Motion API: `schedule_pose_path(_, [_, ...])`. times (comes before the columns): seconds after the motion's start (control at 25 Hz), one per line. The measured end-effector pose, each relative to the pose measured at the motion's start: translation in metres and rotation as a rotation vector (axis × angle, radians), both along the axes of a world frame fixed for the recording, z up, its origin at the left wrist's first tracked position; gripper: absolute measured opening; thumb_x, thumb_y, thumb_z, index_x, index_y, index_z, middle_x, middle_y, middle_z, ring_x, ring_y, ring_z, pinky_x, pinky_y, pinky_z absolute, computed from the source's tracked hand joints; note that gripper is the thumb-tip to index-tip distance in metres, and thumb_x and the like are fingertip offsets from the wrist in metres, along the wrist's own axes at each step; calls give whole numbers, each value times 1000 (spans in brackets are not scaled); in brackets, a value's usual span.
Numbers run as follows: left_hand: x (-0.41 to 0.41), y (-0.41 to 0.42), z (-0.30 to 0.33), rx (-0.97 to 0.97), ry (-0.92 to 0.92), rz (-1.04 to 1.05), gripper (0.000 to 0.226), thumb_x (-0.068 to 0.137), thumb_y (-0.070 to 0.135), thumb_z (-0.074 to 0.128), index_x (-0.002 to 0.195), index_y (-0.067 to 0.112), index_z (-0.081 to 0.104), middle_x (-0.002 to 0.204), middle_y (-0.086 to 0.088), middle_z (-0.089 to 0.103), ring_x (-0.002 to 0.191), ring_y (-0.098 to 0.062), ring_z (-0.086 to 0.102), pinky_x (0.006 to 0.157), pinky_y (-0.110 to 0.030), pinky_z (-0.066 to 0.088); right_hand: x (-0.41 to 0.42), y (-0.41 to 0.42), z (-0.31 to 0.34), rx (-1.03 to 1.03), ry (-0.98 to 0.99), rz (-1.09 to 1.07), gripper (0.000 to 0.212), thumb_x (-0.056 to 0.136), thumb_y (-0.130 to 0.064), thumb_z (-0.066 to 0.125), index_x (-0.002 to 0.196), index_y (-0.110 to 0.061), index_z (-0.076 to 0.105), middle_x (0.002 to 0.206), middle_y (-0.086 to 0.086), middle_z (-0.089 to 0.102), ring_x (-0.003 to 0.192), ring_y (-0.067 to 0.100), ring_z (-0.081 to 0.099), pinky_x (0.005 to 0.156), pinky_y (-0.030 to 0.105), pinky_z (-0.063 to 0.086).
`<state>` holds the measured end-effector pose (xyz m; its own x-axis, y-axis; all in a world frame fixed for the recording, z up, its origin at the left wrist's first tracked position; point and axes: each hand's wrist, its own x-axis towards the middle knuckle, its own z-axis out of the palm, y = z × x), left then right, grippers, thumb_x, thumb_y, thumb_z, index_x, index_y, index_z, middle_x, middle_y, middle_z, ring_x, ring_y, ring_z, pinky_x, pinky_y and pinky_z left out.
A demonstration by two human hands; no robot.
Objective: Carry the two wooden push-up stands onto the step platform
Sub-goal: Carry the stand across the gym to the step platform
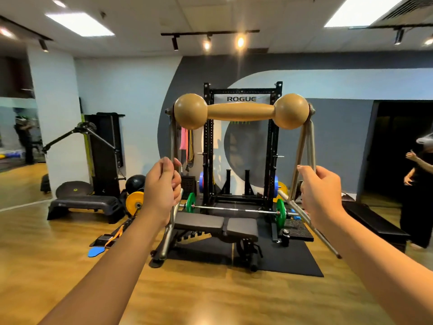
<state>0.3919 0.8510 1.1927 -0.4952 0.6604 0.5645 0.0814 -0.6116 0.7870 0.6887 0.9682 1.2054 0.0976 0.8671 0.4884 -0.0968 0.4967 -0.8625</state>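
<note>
I hold a push-up stand up in front of me, its rounded wooden handle [241, 111] level at chest height, with a wooden ball at each end. My left hand [161, 191] is shut on the left metal leg [173, 139]. My right hand [321, 195] is shut on the right metal legs [304, 146]. Their lower ends stick out below my hands. I cannot make out a second stand. The black step platform [84, 205] sits on the wooden floor at the far left, with a dark balance dome [73, 188] behind or on its far end.
Straight ahead stands a grey weight bench [215, 225] on a black mat, then a barbell with green plates [236, 209] and a black rack [242, 146]. A yellow plate [134, 201] leans beside the step. A person [419, 184] stands at the right by a low black bench [375, 224].
</note>
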Motion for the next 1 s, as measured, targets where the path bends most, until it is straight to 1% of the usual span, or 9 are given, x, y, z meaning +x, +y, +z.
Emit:
schedule_pose_path(0.08, [-18, 36, -5, 7, 10, 17, 38, 111, 40, 35, 100, 13, 59, 60, 3, 36, 42, -12, 25, 36, -24, 21, -22, 43, -7, -6, 21, 12, 33, 92, -31, 62, 69, -16, 43, 63, 10, 30, 54, 20, 26, 54, 38, 22])
schedule_pose_path(0.2, [-55, 95, -11, -6, 22, 43, 37, 111, 39, 35, 101, 12, 58, 59, 3, 36, 41, -12, 25, 36, -24, 20, -62, 104, -18, -17, 30, -8, 41, 93, -28, 62, 60, -20, 39, 55, 1, 31, 51, 19, 27, 52, 34, 24])
schedule_pose_path(0.32, [-98, 151, -18, -8, 23, 46, 37, 111, 38, 35, 100, 13, 59, 59, 2, 36, 41, -13, 26, 36, -24, 21, -104, 162, -22, -13, 38, -7, 42, 93, -29, 63, 59, -20, 39, 51, -2, 31, 48, 19, 27, 51, 33, 24])
schedule_pose_path(0.48, [-162, 227, -14, 0, 33, 56, 37, 111, 38, 34, 98, 15, 59, 59, 2, 38, 41, -12, 28, 36, -24, 24, -167, 239, -21, 11, 46, -14, 36, 91, -30, 63, 62, -17, 45, 52, -1, 33, 53, 21, 31, 55, 40, 27])
schedule_pose_path(0.6, [-196, 267, -18, -17, 49, 73, 37, 111, 39, 35, 99, 14, 59, 59, 2, 39, 41, -12, 29, 36, -23, 26, -206, 285, -30, 5, 58, -35, 37, 90, -32, 64, 58, -22, 49, 46, -10, 35, 47, 13, 33, 52, 35, 29])
schedule_pose_path(0.72, [-227, 302, -23, -6, 51, 86, 36, 111, 37, 36, 96, 14, 60, 59, 1, 38, 40, -12, 28, 36, -22, 24, -239, 336, -39, -10, 76, 22, 38, 86, -34, 64, 52, -24, 50, 46, -7, 36, 46, 17, 34, 51, 34, 31])
schedule_pose_path(0.8, [-245, 326, -24, -8, 33, 98, 36, 111, 36, 37, 95, 14, 61, 60, -1, 37, 40, -13, 27, 36, -22, 23, -262, 372, -42, -12, 63, 56, 34, 87, -36, 64, 59, -19, 53, 46, -8, 36, 45, 15, 35, 51, 34, 33])
schedule_pose_path(0.88, [-262, 351, -26, -10, 1, 97, 35, 111, 35, 37, 96, 13, 61, 60, -2, 35, 39, -13, 27, 36, -23, 20, -285, 406, -44, -2, 51, 91, 36, 87, -37, 64, 65, -10, 55, 47, -7, 36, 47, 15, 36, 52, 34, 33])
schedule_pose_path(1.0, [-280, 384, -28, -26, -40, 124, 34, 111, 34, 39, 95, 12, 60, 58, -1, 34, 37, -12, 27, 35, -21, 22, -314, 455, -45, -13, 63, 165, 34, 85, -38, 63, 58, -20, 53, 48, -3, 37, 49, 18, 36, 52, 35, 31])
